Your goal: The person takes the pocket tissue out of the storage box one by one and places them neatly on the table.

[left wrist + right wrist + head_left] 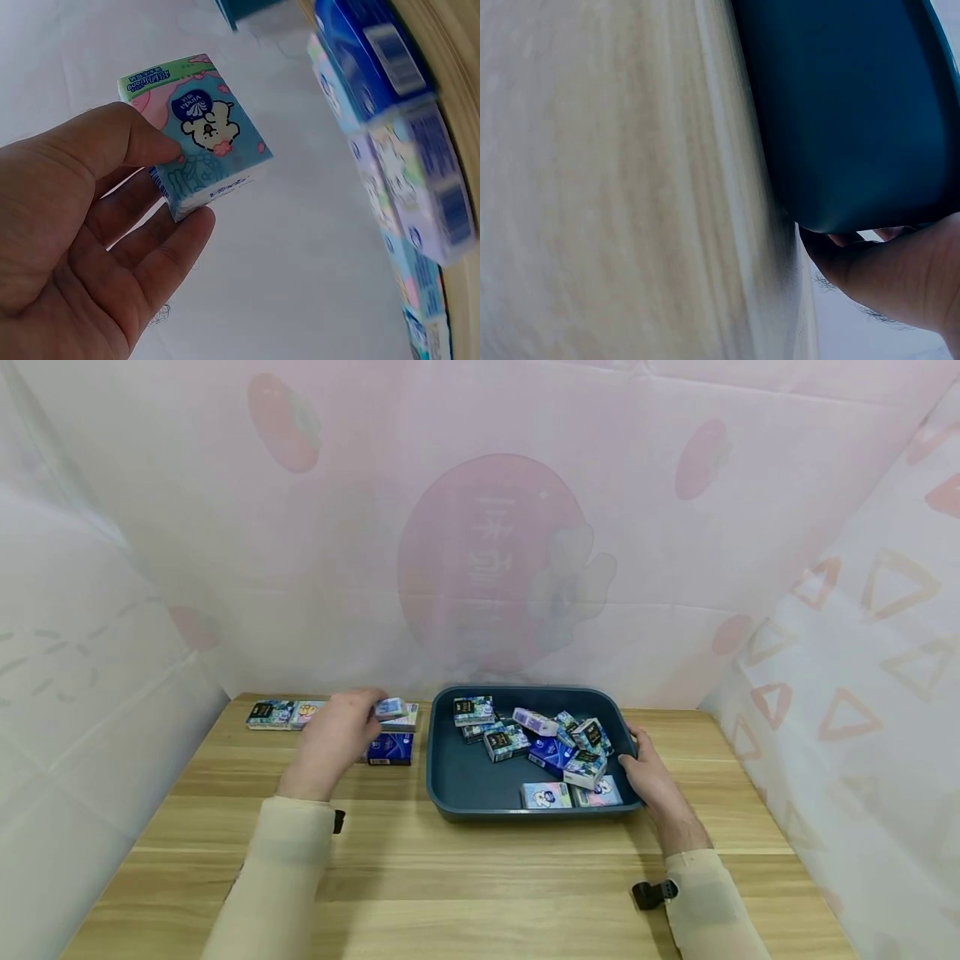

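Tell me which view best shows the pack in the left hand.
The left wrist view: the pack is large there, its cartoon-animal side facing the camera, the left hand covering only part. The head view shows it small and partly hidden by the hand. The right wrist view shows none of it.

A sheet hangs behind the table. On the tabletop, toward the far edge, the tray sits right of a row of packs; one more pack lies on the near side of that row's right end. From here I see the left hand holding a small pack above the table there. Inside the tray, loose packs gather toward the far side and right, two others along the near wall. The right hand is at the tray's right end.
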A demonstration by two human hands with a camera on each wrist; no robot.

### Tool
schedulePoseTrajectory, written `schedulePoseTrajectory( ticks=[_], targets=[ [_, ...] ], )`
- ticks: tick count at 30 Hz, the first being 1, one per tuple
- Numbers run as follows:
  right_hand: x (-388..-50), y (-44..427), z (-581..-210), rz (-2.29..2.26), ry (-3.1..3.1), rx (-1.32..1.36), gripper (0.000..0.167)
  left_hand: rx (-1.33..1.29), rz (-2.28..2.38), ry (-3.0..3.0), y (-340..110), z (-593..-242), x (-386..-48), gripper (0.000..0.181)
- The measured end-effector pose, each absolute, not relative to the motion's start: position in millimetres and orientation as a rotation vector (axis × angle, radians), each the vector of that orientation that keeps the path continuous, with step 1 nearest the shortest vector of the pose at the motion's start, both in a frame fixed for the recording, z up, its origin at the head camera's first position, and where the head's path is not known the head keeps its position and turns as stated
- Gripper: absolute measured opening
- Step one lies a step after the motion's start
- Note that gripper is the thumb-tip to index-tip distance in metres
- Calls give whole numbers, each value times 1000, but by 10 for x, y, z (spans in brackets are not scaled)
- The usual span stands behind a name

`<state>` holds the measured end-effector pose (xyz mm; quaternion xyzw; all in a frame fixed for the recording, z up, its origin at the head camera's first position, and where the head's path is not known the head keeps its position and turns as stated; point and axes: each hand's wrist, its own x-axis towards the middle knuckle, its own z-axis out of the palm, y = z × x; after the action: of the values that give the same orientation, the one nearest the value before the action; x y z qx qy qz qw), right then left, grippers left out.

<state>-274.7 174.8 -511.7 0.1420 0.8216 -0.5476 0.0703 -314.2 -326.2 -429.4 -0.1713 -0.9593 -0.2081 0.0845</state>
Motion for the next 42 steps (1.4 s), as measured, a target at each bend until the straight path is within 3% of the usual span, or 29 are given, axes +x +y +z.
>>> schedulePoseTrajectory(
  ticks=[6,22,33,42],
  targets=[
    [-2753,1752,-5126,-1651,2475,424,72,-452,-624,-2879,-3493,-4338,-3185,33],
    [-2742,1752,-5119,-1666,2462,431,71,-352,-677,-2908,-4056,-4515,-3238,42],
    [-2744,1750,-5128,-1668,2467,422,71,-328,-647,-2915,-4345,-4656,-3275,32],
    [-2741,1753,-5129,-1673,2467,415,72,-196,-628,-3040,-4496,-4683,-3250,40]
  ],
)
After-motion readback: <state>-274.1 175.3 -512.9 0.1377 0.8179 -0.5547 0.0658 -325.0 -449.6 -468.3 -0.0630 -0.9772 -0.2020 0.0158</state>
